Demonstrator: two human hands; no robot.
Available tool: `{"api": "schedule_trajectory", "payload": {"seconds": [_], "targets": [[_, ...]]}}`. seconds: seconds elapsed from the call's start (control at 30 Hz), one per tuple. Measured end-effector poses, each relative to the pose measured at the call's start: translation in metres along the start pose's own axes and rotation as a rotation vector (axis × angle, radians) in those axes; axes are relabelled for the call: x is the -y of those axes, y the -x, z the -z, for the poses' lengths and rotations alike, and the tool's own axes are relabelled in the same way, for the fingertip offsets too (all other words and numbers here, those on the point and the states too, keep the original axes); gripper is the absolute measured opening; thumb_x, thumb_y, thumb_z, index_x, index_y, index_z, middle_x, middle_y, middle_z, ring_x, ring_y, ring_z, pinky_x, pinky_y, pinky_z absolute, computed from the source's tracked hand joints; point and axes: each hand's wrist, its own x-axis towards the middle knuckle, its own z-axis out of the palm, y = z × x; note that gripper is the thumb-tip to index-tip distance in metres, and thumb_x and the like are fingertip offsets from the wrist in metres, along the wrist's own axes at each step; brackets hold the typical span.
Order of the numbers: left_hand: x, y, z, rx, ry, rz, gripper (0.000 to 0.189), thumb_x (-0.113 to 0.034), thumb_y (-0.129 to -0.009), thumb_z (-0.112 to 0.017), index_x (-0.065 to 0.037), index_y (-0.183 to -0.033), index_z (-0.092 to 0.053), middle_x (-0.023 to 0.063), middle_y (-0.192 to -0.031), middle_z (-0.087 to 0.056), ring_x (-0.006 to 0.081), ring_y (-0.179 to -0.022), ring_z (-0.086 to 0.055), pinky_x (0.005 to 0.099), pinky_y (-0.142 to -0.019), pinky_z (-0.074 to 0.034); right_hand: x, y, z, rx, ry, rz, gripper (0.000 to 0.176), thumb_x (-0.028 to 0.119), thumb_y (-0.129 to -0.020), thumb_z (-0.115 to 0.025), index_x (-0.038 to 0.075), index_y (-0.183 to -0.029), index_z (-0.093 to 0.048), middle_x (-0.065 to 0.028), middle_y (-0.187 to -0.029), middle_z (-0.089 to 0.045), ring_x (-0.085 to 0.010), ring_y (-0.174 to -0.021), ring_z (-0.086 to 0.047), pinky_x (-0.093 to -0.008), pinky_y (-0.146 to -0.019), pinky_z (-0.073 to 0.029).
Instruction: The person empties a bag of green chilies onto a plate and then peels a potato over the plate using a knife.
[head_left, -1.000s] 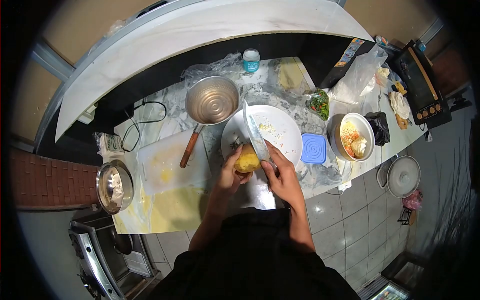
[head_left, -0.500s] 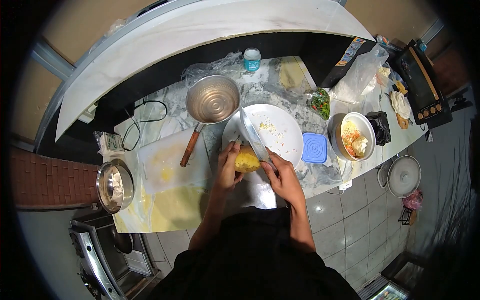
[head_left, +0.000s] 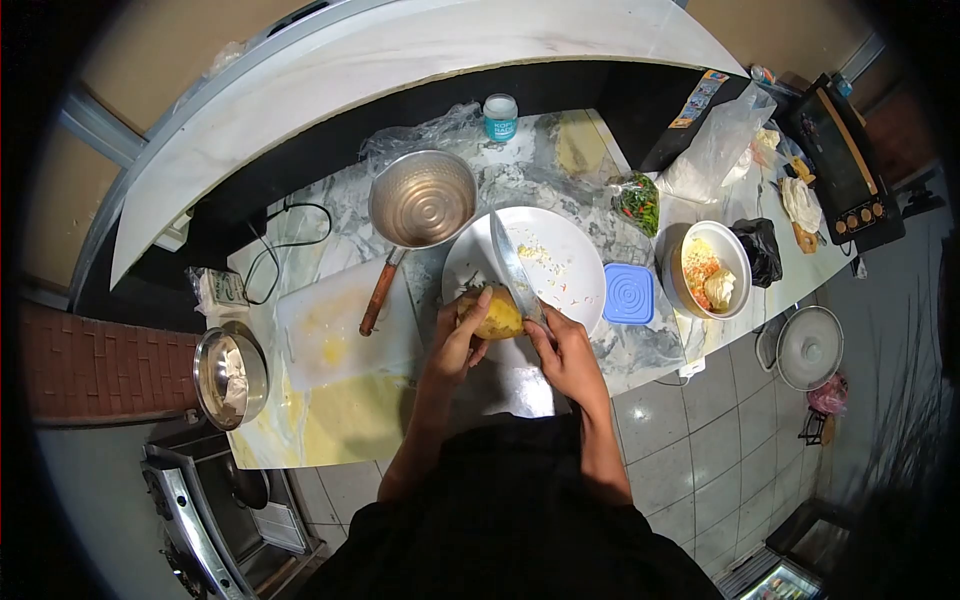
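Gripping the potato [head_left: 497,318] in my closed left hand [head_left: 455,345] above the plate's [head_left: 572,248] near rim, right hand [head_left: 566,356] closed on the knife [head_left: 510,265] with its blade against the peel, I judge peeling under way; the next stroke calls for rotating the potato, thumb clear.

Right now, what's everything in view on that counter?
vegetable: one, yellow, over the plate's near edge
knife: one, steel, blade on the vegetable
plate: one, white, counter centre
pot: one, steel, behind the plate
cutting board: one, white, left of plate
container: one, blue lid, right of plate
bowl: one, pale, holding food, far right
jar: one, teal, counter's back edge
left hand: one, grips the vegetable
right hand: one, grips the knife
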Motion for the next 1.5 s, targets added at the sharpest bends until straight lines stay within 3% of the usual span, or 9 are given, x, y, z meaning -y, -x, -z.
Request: {"api": "schedule_trajectory", "payload": {"seconds": [0.33, 0.43, 0.5, 0.6, 1.0, 1.13, 1.33, 1.43, 1.5], "targets": [[0.011, -0.007, -0.005, -0.072, -0.013, -0.082, 0.032, -0.038, -0.098, -0.050, -0.008, -0.108, -0.053, -0.0018, -0.075, -0.053, 0.0022, -0.053, -0.046, 0.0184, -0.038, -0.030, 0.017, 0.000, 0.014, 0.161, -0.171, -0.448, 0.029, 0.016, -0.096, -0.049, -0.005, -0.115, -0.054, -0.0228, -0.070, -0.059, -0.0411, -0.066, -0.059, -0.0414, -0.063, -0.047], [0.016, -0.005, -0.009, -0.066, -0.035, -0.128, 0.032, -0.040, -0.099, -0.045, -0.009, -0.107, -0.050, -0.0015, -0.078, -0.053, 0.0038, -0.057, -0.048, 0.0191, -0.041, -0.033, 0.010, 0.001, 0.003, 0.070, -0.070, -0.136, 0.031, 0.015, -0.097, -0.048, -0.006, -0.119, -0.052, -0.0252, -0.082, -0.061, -0.0422, -0.076, -0.060, -0.0419, -0.071, -0.048], [0.016, -0.003, -0.011, -0.052, -0.071, -0.161, 0.033, -0.040, -0.100, -0.043, -0.008, -0.106, -0.049, -0.0012, -0.078, -0.052, 0.0049, -0.058, -0.048, 0.0195, -0.042, -0.035, 0.016, -0.001, -0.005, -0.083, -0.088, 0.097, 0.028, 0.018, -0.098, -0.048, -0.006, -0.112, -0.056, -0.0125, -0.061, -0.057, -0.0207, -0.046, -0.056, -0.0325, -0.048, -0.045], [0.022, -0.007, -0.013, -0.032, -0.066, -0.250, 0.032, -0.038, -0.100, -0.043, -0.007, -0.101, -0.049, -0.0007, -0.078, -0.052, 0.0062, -0.064, -0.049, 0.0214, -0.051, -0.040, 0.001, -0.008, -0.018, -0.247, 0.010, 0.351, 0.025, 0.016, -0.096, -0.052, -0.006, -0.106, -0.057, -0.0188, -0.067, -0.059, -0.0285, -0.052, -0.056, -0.0354, -0.054, -0.045], [0.025, -0.010, -0.016, -0.227, 0.108, -0.193, 0.033, -0.036, -0.100, -0.045, -0.006, -0.091, -0.056, 0.0000, -0.079, -0.054, 0.0056, -0.069, -0.051, 0.0213, -0.060, -0.044, 0.007, 0.001, -0.006, 0.012, -0.133, -0.020, 0.020, 0.012, -0.094, -0.055, -0.008, -0.091, -0.059, -0.0220, -0.063, -0.055, -0.0310, -0.050, -0.051, -0.0375, -0.052, -0.040], [0.027, -0.013, -0.016, -0.268, 0.107, -0.267, 0.037, -0.038, -0.099, -0.045, -0.005, -0.089, -0.058, 0.0003, -0.075, -0.055, 0.0057, -0.062, -0.051, 0.0213, -0.053, -0.043, 0.002, -0.007, -0.022, -0.275, -0.044, 0.331, 0.020, 0.011, -0.094, -0.054, -0.009, -0.093, -0.058, -0.0212, -0.062, -0.056, -0.0317, -0.050, -0.052, -0.0370, -0.052, -0.042], [0.023, -0.011, -0.023, -0.310, 0.150, -0.215, 0.040, -0.041, -0.099, -0.045, -0.004, -0.091, -0.059, 0.0021, -0.077, -0.058, 0.0060, -0.062, -0.053, 0.0222, -0.052, -0.044, 0.004, -0.002, -0.005, -0.033, 0.032, 0.024, 0.020, 0.011, -0.094, -0.054, -0.008, -0.099, -0.057, -0.0187, -0.061, -0.057, -0.0292, -0.049, -0.052, -0.0353, -0.051, -0.042], [0.024, -0.010, -0.016, -0.274, 0.210, -0.193, 0.042, -0.042, -0.100, -0.044, -0.003, -0.092, -0.060, 0.0024, -0.078, -0.058, 0.0069, -0.063, -0.054, 0.0226, -0.053, -0.044, 0.016, -0.003, 0.002, 0.259, -0.141, -0.532, 0.026, 0.012, -0.094, -0.053, -0.008, -0.111, -0.056, -0.0259, -0.091, -0.065, -0.0428, -0.086, -0.064, -0.0434, -0.071, -0.049], [0.029, -0.011, -0.014, -0.193, 0.184, -0.201, 0.043, -0.042, -0.100, -0.044, -0.002, -0.093, -0.060, 0.0025, -0.078, -0.058, 0.0076, -0.064, -0.055, 0.0227, -0.055, -0.045, 0.015, -0.002, -0.010, 0.020, -0.084, 0.018, 0.032, 0.013, -0.096, -0.052, -0.007, -0.121, -0.054, -0.0207, -0.066, -0.060, -0.0251, -0.053, -0.056, -0.0335, -0.057, -0.045]]}}
